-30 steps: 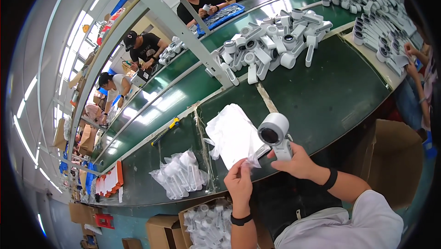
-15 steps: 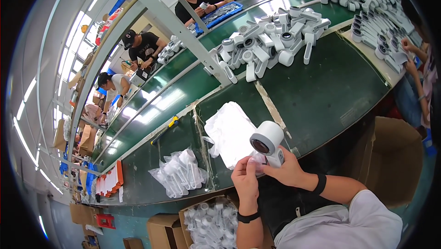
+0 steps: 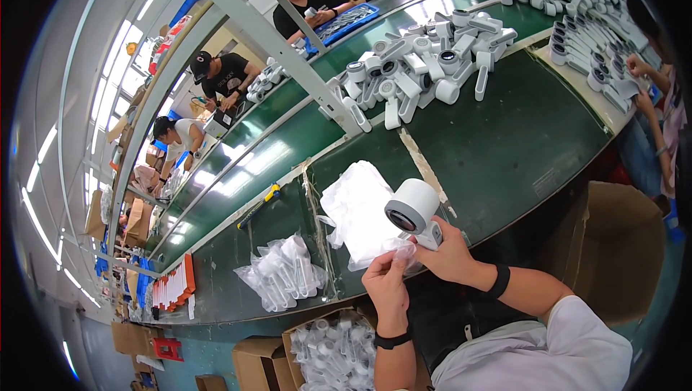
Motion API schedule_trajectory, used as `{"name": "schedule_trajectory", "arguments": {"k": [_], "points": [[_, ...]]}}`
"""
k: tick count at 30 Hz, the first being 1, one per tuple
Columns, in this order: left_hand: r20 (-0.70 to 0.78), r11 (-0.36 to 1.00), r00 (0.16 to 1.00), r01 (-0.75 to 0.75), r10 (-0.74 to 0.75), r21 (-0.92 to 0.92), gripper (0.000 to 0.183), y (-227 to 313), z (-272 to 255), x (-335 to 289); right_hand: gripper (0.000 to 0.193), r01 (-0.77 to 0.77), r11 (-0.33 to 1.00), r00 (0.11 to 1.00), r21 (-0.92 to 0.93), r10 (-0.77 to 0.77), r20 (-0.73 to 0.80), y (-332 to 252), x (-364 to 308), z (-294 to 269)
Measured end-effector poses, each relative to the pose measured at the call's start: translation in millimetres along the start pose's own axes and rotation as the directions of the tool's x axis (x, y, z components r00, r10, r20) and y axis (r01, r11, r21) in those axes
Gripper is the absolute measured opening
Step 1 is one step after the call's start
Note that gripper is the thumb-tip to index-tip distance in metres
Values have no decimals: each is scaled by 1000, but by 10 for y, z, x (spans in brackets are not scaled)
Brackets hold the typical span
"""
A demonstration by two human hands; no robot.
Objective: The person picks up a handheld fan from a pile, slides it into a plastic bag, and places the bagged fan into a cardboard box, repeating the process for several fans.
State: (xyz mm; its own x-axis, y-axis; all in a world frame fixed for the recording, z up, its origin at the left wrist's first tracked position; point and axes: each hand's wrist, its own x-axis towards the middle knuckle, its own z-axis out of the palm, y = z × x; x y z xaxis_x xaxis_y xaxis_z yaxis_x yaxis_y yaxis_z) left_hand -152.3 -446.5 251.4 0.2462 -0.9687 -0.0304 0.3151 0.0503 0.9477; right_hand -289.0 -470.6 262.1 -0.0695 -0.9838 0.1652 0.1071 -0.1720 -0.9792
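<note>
My right hand [image 3: 450,252] grips a white handheld device [image 3: 414,209] by its handle, its round dark-faced head pointing left and toward me. My left hand [image 3: 386,283] pinches the edge of a clear plastic bag [image 3: 401,250] just below the device's head. Both hands hover over the near edge of the green conveyor belt [image 3: 519,131]. A stack of white plastic bags [image 3: 358,207] lies on the belt right behind the device.
A heap of white devices [image 3: 418,70] lies mid-belt, more of them [image 3: 577,23] at the far right. Bagged devices [image 3: 285,276] lie to my left and fill a carton [image 3: 331,351] below. A brown carton [image 3: 620,247] stands to my right. Other people work along the belt.
The device has come down and closer to me. My left hand has left the bag stack and now pinches a clear bag under the device's head.
</note>
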Motion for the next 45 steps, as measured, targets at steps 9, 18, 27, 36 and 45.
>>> {"name": "schedule_trajectory", "arguments": {"k": [9, 18, 27, 36, 45], "points": [[1, 876, 990, 124, -140, -466, 6, 198, -54, 52, 22, -60, 998, 988, -15, 58, -141, 53, 33, -105], [-119, 999, 992, -40, 36, -30, 15, 116, 122, 119, 21, -131, 991, 991, 24, 131, -25, -87, -88, -423], [79, 986, 997, 2, -15, 165, 18, 322, 332, 121, 84, -29, 891, 593, -453, 380, 710, -691, 86, -1060], [405, 929, 911, -213, 77, 304, 16, 402, 76, 179, 68, -25, 844, 510, -536, 472, 719, -489, 316, -911], [213, 610, 852, -497, 478, 617, 39, 356, 368, 37, 63, -99, 846, 823, -523, 365, 435, -312, -4, -699]]}}
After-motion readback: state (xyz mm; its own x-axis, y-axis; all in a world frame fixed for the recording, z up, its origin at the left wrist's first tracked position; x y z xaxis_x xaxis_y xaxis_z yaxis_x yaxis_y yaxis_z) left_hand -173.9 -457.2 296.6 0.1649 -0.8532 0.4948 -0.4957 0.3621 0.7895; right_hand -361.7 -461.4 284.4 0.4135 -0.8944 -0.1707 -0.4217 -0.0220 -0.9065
